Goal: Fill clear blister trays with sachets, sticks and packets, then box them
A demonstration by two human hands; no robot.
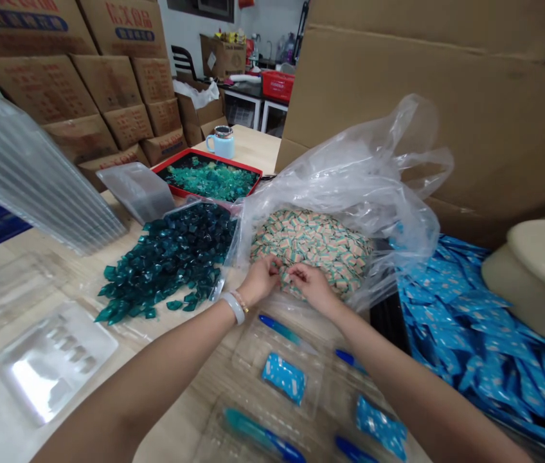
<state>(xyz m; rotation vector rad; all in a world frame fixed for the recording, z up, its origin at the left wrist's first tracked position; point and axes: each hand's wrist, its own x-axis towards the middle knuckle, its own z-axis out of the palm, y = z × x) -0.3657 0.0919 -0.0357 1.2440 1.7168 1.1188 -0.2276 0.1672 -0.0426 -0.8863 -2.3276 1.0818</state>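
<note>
My left hand, with a pale wristband, reaches to the front edge of a heap of small pink, white and green striped pieces. The heap lies in an open clear plastic bag. Close beside it, my right hand has its fingers pinched together over the same heap. What sits between the fingertips of either hand is too small to make out. Below my hands, clear plastic trays hold a blue printed packet and a blue-green tool-like piece.
Left are dark teal translucent chunks, an empty clear tray and stacked clear trays. Behind stand a red-rimmed tray and a light blue mug. Right are many blue packets, a cream tub and cardboard.
</note>
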